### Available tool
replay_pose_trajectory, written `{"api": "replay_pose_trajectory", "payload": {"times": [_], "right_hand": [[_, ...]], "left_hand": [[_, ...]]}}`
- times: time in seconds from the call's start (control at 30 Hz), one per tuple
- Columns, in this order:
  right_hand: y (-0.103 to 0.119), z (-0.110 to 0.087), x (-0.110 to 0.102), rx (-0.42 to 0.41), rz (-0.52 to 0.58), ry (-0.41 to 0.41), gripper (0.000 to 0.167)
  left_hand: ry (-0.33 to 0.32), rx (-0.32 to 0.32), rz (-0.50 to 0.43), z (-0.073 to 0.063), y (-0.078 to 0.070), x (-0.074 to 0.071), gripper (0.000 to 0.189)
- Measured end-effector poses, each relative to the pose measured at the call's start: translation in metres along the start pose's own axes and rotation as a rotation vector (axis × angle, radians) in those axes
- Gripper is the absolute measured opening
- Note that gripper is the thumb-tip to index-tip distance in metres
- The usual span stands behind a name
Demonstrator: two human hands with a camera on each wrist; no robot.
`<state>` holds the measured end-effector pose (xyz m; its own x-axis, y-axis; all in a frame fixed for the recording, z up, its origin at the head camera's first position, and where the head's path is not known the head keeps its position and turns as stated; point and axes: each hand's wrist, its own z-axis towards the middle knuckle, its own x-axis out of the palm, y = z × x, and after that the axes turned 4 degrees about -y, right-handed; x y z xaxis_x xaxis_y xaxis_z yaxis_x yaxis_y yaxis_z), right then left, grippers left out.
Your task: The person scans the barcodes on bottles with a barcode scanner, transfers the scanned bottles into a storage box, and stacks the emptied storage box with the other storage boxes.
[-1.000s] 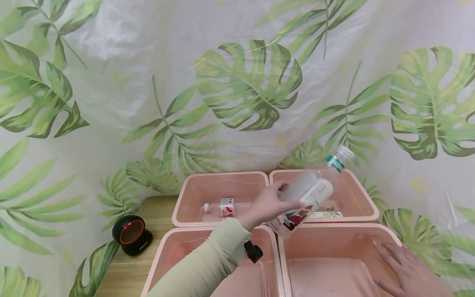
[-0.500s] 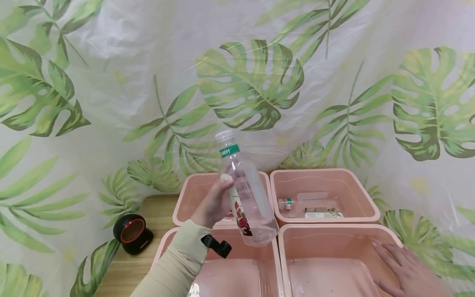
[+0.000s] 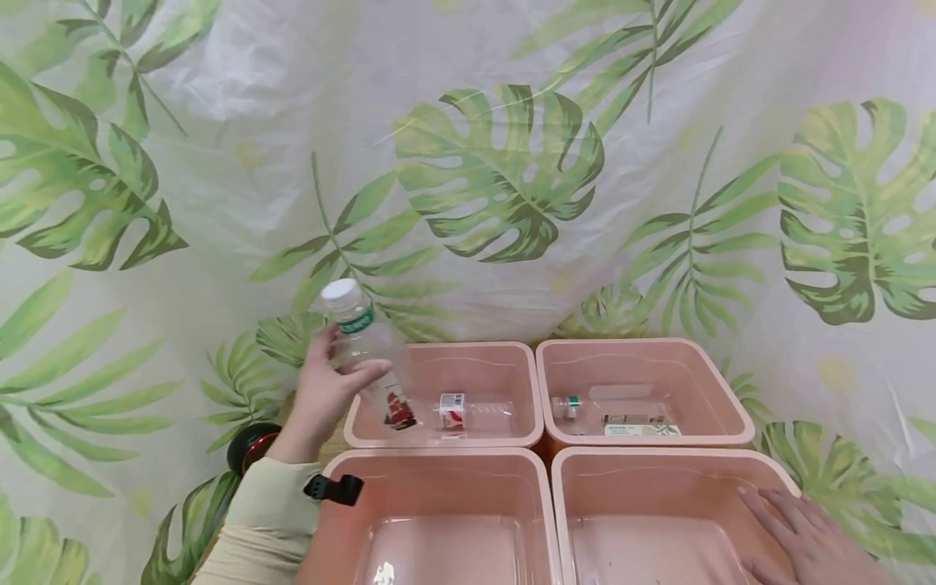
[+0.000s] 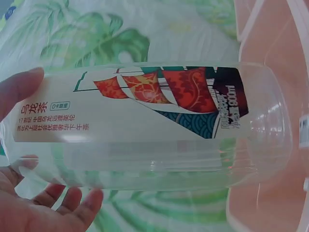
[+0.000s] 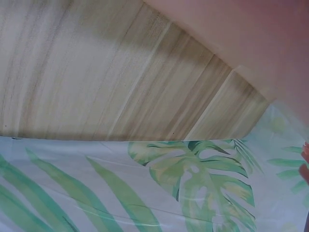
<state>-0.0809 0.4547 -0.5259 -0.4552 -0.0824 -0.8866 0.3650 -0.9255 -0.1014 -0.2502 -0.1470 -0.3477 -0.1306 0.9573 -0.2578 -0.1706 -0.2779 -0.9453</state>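
Note:
My left hand point(image 3: 322, 398) grips a clear plastic bottle point(image 3: 392, 398) by its upper part, thumb on one side and fingers on the other. The bottle tilts, its white cap up to the left and its base over the back left pink bin point(image 3: 468, 347). In the left wrist view its label point(image 4: 159, 104) carries red sails. Inside that bin lies another clear bottle point(image 3: 452, 410) with a red and white label. My right hand point(image 3: 812, 532) rests with fingers spread at the right rim of the front right bin point(image 3: 643, 540); only its fingertips point(image 5: 305, 166) show in the right wrist view.
The back right bin point(image 3: 614, 344) holds a clear bottle point(image 3: 573, 405) with a green neck band and a green and white flat piece point(image 3: 642, 430). A front left bin point(image 3: 439, 548) stands nearest. A round black device point(image 3: 252, 445) is partly hidden behind my left forearm.
My left hand has carried the bottle leftward from above the back right bin to above the back left bin's left side. The right hand stays where it was.

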Motion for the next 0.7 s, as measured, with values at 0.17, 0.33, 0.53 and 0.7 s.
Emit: {"api": "replay_pose_trajectory", "payload": {"times": [0.17, 0.33, 0.53, 0.7], "right_hand": [[-0.002, -0.002, -0.003, 0.016, 0.01, 0.031, 0.098], [0.002, -0.005, -0.002, 0.036, -0.007, 0.057, 0.099], [0.0, -0.005, 0.0, -0.016, -0.011, -0.032, 0.104], [-0.001, -0.004, 0.002, -0.01, 0.011, -0.036, 0.105]], "left_hand": [[-0.172, 0.004, 0.128, 0.001, 0.011, -0.032, 0.087], [-0.297, -0.049, 0.199, -0.002, 0.027, -0.058, 0.086], [-0.373, -0.108, 0.238, -0.003, 0.04, -0.083, 0.085], [-0.397, -0.197, 0.235, -0.006, 0.053, -0.098, 0.091]]}}
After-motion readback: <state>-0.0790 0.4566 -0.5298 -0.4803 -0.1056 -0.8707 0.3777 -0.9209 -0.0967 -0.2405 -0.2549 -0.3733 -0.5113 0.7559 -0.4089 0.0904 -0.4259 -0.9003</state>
